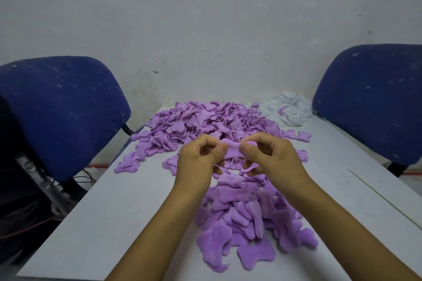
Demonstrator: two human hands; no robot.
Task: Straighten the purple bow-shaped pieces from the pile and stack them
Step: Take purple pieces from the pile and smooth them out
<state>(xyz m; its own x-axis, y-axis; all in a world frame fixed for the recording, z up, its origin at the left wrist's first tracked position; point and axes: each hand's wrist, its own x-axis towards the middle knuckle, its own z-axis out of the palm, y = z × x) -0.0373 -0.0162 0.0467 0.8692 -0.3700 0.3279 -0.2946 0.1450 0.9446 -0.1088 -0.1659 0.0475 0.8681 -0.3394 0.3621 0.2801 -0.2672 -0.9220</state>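
Wall (205, 18) pale, fills the far half. Table (114, 212) white, runs from near edge to the wall. Two blue chairs: left chair (61, 112) beside the table's left edge, right chair (370, 98) at the far right side. Dark gear with a metal bar (36, 175) and cables under the left chair, blurry.

Pile (205, 121) of purple bow-shaped pieces, big, loose, at the far middle of the table, strays spilling left and right. White scraps (287, 109) heap at far right, touching the pile's edge. Stack (246, 217) of purple pieces near centre, just below the hands, sloppy, fanned out toward the near edge.

Both forearms come in from the near edge. Left hand (196, 162) and right hand (274, 157) are held above the table between pile and stack, close together. One piece (231, 149) stretched between them: left thumb and curled fingers pinch its left end, right thumb and curled fingers pinch its right end. Piece is off the table, roughly level, middle narrow part showing. Another purple bit (250, 167) hangs under the right hand; can't tell if it's gripped.
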